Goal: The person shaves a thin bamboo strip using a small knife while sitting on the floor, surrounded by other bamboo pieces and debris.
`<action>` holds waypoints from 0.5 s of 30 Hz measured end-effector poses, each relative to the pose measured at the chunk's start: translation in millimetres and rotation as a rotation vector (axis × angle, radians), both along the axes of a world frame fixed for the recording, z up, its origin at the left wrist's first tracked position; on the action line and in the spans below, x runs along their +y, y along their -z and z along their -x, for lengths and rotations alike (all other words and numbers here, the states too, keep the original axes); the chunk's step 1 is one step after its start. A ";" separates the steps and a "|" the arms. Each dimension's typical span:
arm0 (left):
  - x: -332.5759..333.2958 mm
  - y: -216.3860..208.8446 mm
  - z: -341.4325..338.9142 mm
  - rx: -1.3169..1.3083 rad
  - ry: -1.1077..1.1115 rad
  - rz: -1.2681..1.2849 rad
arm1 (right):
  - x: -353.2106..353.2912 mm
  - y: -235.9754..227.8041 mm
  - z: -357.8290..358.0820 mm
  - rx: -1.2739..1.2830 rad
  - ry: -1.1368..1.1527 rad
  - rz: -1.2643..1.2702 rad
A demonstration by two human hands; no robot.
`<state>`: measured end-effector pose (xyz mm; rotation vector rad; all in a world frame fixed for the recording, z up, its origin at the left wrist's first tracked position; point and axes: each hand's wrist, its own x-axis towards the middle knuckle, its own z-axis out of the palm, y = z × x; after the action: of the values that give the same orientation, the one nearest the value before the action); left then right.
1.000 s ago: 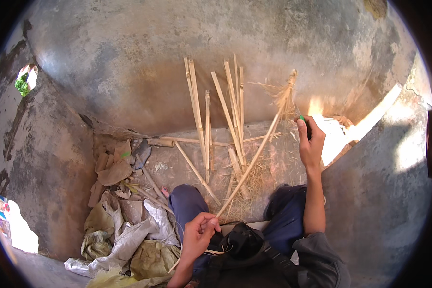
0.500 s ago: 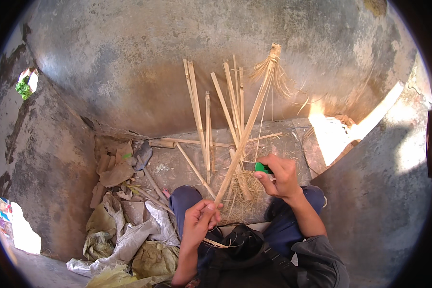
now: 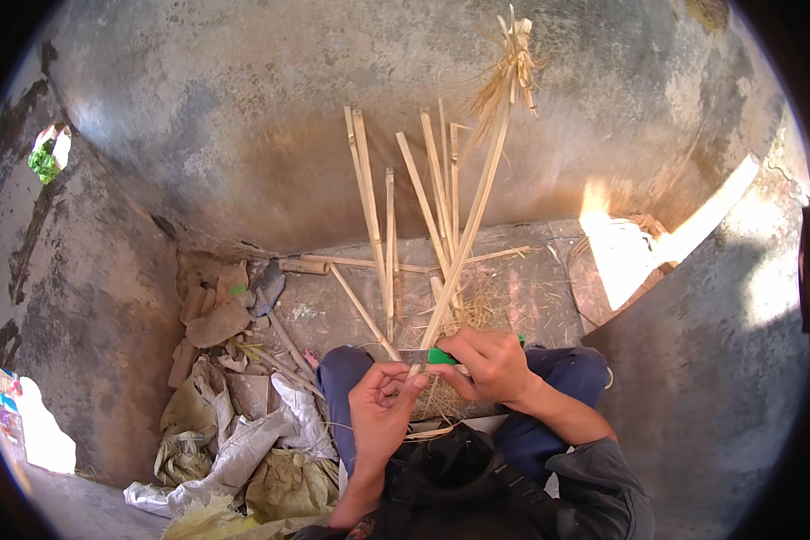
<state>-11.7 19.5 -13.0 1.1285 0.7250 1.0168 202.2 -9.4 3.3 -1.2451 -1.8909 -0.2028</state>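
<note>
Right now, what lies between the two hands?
Head view: no bare gap. The long pale bamboo strip and the green-handled knife's blade run between the left hand and right hand.

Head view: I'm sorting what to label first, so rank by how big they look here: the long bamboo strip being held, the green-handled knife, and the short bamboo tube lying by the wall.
1. long bamboo strip, by far the longest
2. green-handled knife, partly hidden by the right hand
3. short bamboo tube; it looks close to the knife's size but lies farther away, so this order is unsure
</note>
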 end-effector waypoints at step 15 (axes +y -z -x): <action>-1.8 -5.9 -9.3 -0.040 -0.015 -0.032 | -0.9 -2.6 -0.2 -0.019 -0.007 -0.012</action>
<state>-2.4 17.8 -7.1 1.1292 0.6881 1.0640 202.4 -10.3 5.9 -1.2328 -1.9073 -0.2224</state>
